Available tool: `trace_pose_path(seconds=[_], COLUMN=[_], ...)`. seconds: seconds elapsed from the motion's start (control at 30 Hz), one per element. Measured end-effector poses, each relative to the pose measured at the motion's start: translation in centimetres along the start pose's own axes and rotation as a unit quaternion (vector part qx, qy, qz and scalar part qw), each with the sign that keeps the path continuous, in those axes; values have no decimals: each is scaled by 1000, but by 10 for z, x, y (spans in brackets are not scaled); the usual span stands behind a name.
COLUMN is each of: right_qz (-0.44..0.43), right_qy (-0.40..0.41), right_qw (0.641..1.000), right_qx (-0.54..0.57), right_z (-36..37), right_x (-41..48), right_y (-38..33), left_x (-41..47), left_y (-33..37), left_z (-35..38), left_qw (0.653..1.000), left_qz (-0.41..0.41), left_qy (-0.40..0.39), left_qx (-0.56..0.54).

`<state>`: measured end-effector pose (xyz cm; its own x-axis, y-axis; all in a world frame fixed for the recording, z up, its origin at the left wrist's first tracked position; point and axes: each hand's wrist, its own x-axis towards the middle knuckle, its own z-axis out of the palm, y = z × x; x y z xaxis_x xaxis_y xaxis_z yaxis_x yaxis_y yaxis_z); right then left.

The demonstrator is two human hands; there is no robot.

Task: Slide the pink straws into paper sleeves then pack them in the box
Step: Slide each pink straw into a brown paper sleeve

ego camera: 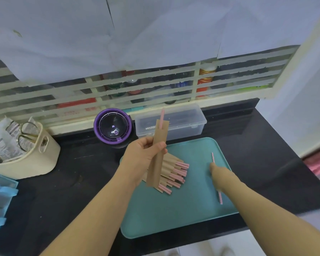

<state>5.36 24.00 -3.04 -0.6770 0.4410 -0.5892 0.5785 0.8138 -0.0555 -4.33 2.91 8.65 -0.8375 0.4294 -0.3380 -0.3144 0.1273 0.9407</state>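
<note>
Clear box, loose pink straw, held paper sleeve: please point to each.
clear box (187, 115), head view, on its lid.
loose pink straw (213, 158), head view, its far end.
paper sleeve (160, 137), head view, its upper half.

Matt brown paper on the sleeve (158, 154), smooth pink straw (213, 157), clear glossy plastic box (185, 124), smooth teal plastic tray (174, 215), glossy black counter (72, 182).

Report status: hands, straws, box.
Left hand grips sleeved straw. Right hand on loose straw, grip unclear. Sleeved pile on tray; box behind tray, nothing blocking.
</note>
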Motion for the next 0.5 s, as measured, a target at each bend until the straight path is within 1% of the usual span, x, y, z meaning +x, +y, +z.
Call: trace_pose_path(seconds=[0.07, 0.1, 0.13, 0.17, 0.2, 0.23, 0.27, 0.33, 0.43, 0.5], right_qz=[-34, -61, -58, -49, -60, -103, -152, -226, -269, -295], right_qy=[-19, -8, 6, 3, 2, 6, 14, 55, 143, 190], right_qw=[998, 990, 955, 877, 792, 742, 724, 711, 691, 693], right_qx=[44, 129, 292, 478, 607, 662, 673, 664, 655, 630], right_z=[-12, -23, -37, -53, -72, -92, -111, -143, -175, -186], right_x=[0, -2, -4, -10, -17, -25, -34, -49, -74, -90], right_y=[-6, -10, -14, -17, -19, -21, -24, -33, -51, -62], left_x=[0, 0, 0, 0, 0, 1, 0, -1, -2, -4], left_y=[0, 0, 0, 1, 3, 4, 6, 10, 14, 17], left_z=[-1, -2, -3, -4, -5, -6, -6, -7, -7, -7], left_qw=[1000, 1000, 1000, 1000, 1000, 1000, 1000, 1000, 1000, 1000], left_qz=[-2, -3, -2, -2, -2, -1, 0, 3, 2, 4], left_qy=[0, 0, 1, 2, 4, 6, 7, 9, 10, 5], left_qx=[11, 13, 13, 13, 16, 19, 20, 13, 9, 12])
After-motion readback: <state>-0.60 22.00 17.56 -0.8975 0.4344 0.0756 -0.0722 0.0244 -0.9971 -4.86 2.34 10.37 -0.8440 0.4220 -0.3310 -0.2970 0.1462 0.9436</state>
